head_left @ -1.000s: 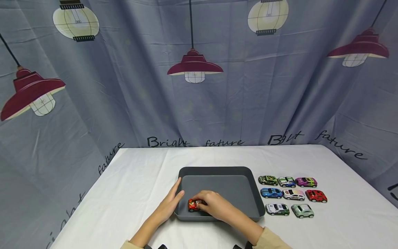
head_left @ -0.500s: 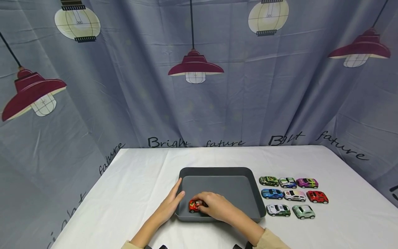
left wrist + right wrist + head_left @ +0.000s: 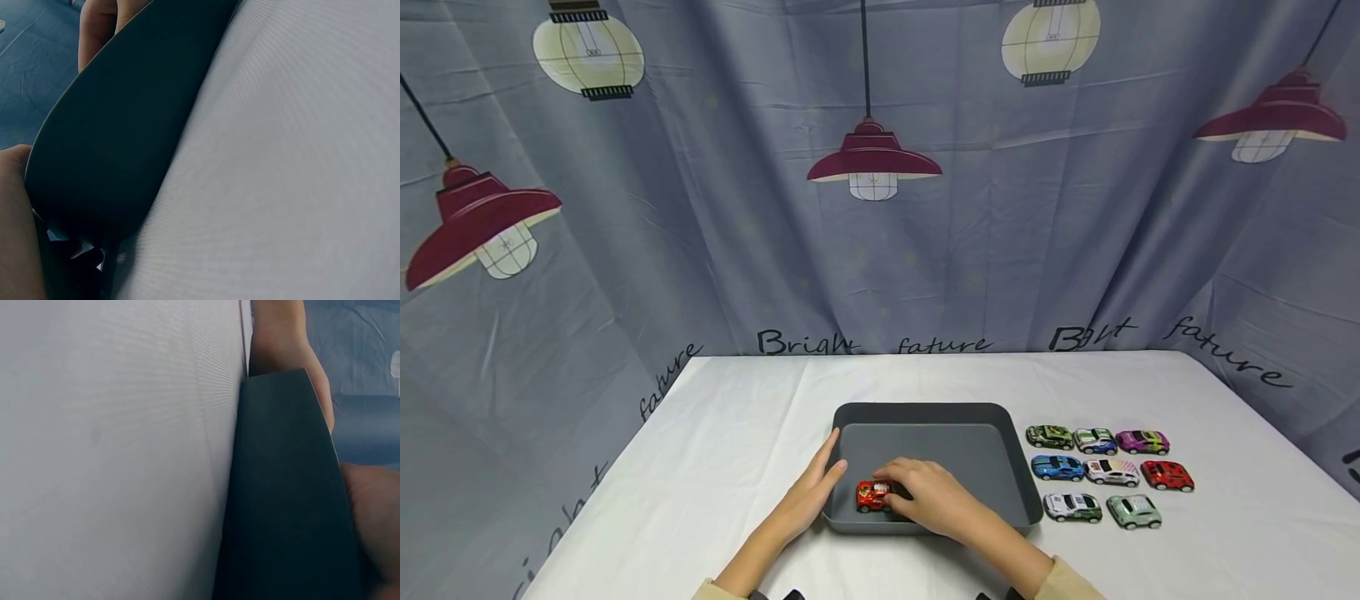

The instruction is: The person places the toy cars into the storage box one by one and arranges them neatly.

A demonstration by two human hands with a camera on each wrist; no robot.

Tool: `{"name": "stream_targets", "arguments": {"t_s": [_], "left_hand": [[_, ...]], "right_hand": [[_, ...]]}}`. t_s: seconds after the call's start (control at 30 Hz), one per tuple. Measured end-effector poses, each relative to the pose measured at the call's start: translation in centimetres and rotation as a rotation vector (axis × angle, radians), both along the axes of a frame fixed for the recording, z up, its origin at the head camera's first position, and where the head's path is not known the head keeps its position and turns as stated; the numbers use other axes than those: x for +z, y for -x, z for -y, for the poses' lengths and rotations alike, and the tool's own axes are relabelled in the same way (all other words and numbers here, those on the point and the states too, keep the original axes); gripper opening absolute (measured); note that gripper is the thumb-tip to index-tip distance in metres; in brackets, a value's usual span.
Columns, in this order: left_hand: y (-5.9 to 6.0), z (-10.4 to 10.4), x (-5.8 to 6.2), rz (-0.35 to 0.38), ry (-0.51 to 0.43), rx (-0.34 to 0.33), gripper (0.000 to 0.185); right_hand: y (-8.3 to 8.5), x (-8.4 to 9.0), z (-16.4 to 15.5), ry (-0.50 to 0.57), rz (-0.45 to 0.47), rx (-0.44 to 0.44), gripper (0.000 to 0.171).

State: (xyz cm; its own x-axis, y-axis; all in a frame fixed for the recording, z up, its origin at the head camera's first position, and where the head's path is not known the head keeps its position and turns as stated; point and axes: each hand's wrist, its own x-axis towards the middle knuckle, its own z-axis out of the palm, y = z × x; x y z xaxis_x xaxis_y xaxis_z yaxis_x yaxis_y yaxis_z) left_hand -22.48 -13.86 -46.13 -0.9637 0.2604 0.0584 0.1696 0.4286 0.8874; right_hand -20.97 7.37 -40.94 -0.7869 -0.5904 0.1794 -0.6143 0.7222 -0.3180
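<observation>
Your right hand (image 3: 928, 497) is sliding back off the red toy car (image 3: 874, 496), uncovering more of it.

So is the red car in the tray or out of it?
In: the red car sits on the tray floor, held by the right hand.

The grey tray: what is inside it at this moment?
Inside the grey tray sits one red toy car, held by the right hand. That hand covers the car's rear end and the floor beneath.
</observation>
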Motion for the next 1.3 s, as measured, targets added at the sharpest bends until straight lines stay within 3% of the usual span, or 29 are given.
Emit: {"name": "stream_targets", "arguments": {"t_s": [0.83,1.07,1.3], "left_hand": [[0.0,0.0,0.0,0.003,-0.008,0.002,0.059],[-0.1,0.0,0.1,0.000,-0.004,0.003,0.059],[-0.1,0.0,0.2,0.003,-0.007,-0.001,0.059]], "right_hand": [[-1.4,0.1,-1.8,0.256,-0.089,-0.197,0.033],[-1.7,0.3,-2.8,0.251,-0.108,-0.247,0.036],[-1.9,0.5,-4.3,0.207,-0.167,-0.243,0.040]]}}
